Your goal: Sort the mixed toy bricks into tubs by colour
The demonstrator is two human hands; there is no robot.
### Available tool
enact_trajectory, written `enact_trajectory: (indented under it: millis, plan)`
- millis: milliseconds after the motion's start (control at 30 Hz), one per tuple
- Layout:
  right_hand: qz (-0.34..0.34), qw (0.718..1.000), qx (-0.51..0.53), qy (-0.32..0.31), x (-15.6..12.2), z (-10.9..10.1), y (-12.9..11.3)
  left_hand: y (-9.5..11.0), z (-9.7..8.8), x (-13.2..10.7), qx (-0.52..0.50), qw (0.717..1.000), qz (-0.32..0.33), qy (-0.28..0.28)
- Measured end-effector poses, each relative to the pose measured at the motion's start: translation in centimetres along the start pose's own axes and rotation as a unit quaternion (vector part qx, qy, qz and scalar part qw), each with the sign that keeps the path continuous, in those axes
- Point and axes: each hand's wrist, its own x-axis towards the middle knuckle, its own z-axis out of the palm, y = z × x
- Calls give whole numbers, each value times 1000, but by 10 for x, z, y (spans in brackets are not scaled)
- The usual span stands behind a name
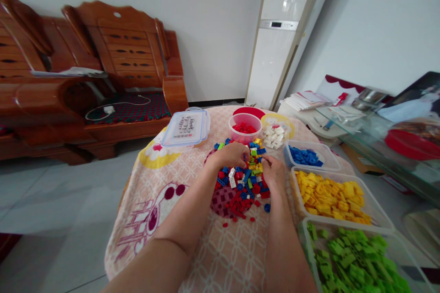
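A mixed pile of toy building bricks (pixel 245 178) in red, blue, yellow, green and white lies on the cloth-covered table. Over the pile's upper left part reaches my left hand (pixel 234 154), its fingers curled down among the bricks; what they grip, if anything, is hidden. My right hand (pixel 273 170) is at the pile's right edge with thumb and fingers drawn together; anything between them is too small to make out. Just behind my hands stands a pink-rimmed tub (pixel 231 128) of red bricks. White bricks (pixel 274 136) form a small heap to its right.
Along the right edge stand clear boxes of blue bricks (pixel 304 156), yellow bricks (pixel 332 197) and green bricks (pixel 357 256). A clear lid (pixel 187 129) lies at the back left. Beyond are a glass table (pixel 364 139) and a wooden bench (pixel 134 62).
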Motion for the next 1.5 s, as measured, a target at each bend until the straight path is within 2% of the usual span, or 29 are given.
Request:
enact_trajectory:
  millis: [100, 167, 233, 333, 400, 500, 633, 733, 800, 867, 1000, 1167, 1233, 1500]
  plan:
    - [0, 1000, -2, -2, 0, 0, -1, -16, -8, -4, -151, 987, 7, 45]
    - [-1, 1000, -5, -1, 0, 0, -1, -27, -8, -3, -269, 957, -14, 105]
    - [-2, 1000, -8, 2, 0, 0, 0, -36, -4, 3, -372, 908, -41, 189]
    - [6, 1000, -13, 3, 0, 0, 0, -43, 5, 14, -486, 814, -60, 312]
    - [10, 1000, -17, 0, 0, 0, 0, -44, 10, 20, -527, 766, -65, 362]
    - [10, 1000, -22, 0, 0, 0, -1, -44, 14, 25, -556, 722, -74, 405]
    - [10, 998, -48, 35, -3, -1, -3, -47, 16, 30, -573, 685, -75, 444]
    - [17, 992, -100, 73, -5, -3, -3, -51, 16, 33, -573, 673, -78, 461]
    - [16, 991, -111, 74, -6, -4, -3, -54, 16, 35, -568, 674, -76, 466]
    - [14, 993, -105, 52, -5, -3, -4, -55, 16, 38, -558, 688, -64, 460]
    - [32, 997, -73, -6, -2, -1, -6, -54, 17, 40, -508, 755, -40, 412]
    - [36, 999, 13, -31, -1, -1, -9, -46, 15, 34, -400, 834, -39, 378]
    - [28, 997, 51, -48, -1, -2, -10, -42, 13, 30, -374, 861, -33, 344]
    - [-14, 970, 215, -112, -5, 0, -20, -30, 12, 23, -307, 928, 10, 211]
